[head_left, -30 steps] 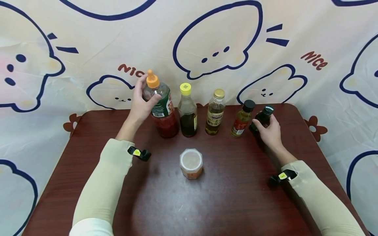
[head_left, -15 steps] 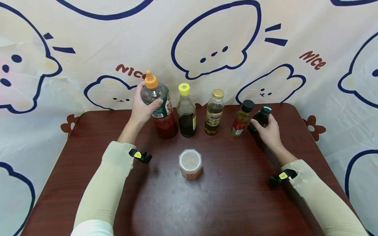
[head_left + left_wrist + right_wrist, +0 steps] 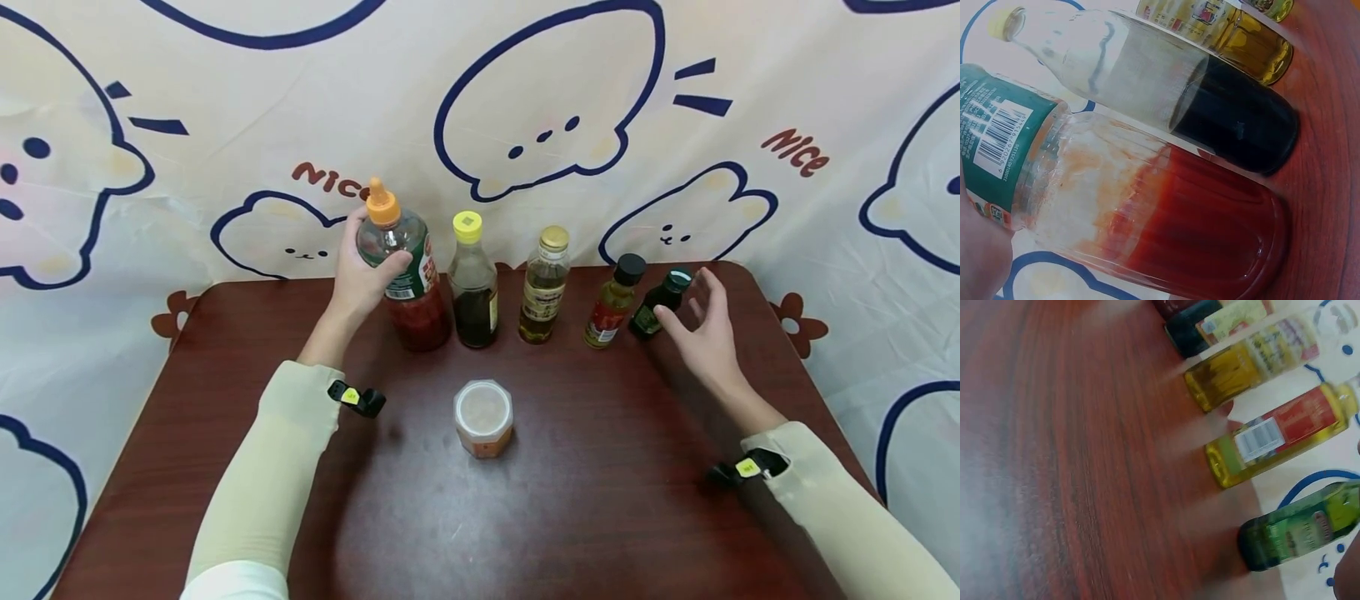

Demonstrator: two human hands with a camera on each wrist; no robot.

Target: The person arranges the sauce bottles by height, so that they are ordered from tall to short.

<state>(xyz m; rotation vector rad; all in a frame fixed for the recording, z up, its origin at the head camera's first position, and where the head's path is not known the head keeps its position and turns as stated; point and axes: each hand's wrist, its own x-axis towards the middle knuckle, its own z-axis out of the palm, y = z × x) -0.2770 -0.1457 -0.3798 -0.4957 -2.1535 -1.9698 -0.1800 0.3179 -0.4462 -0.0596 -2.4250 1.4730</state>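
Observation:
My left hand grips the upper part of a big sauce bottle with an orange nozzle cap and red sauce inside. In the left wrist view that sauce bottle shows its green label and its base at the table. At the right end of the row stands a small dark green bottle. My right hand is just to its right, thumb and fingers spread apart around nothing. The right wrist view shows the green bottle upright on the table, a bit of the hand at the frame's edge.
Between those two stand a yellow-capped bottle of dark liquid, a gold-capped oil bottle and a black-capped bottle with a red label. Nearer me is a white-lidded jar. A printed cloth hangs behind the brown table.
My right hand has let go of the small green bottle and drawn back to the right, fingers spreading. The left hand keeps its hold on the sauce bottle, nearly still.

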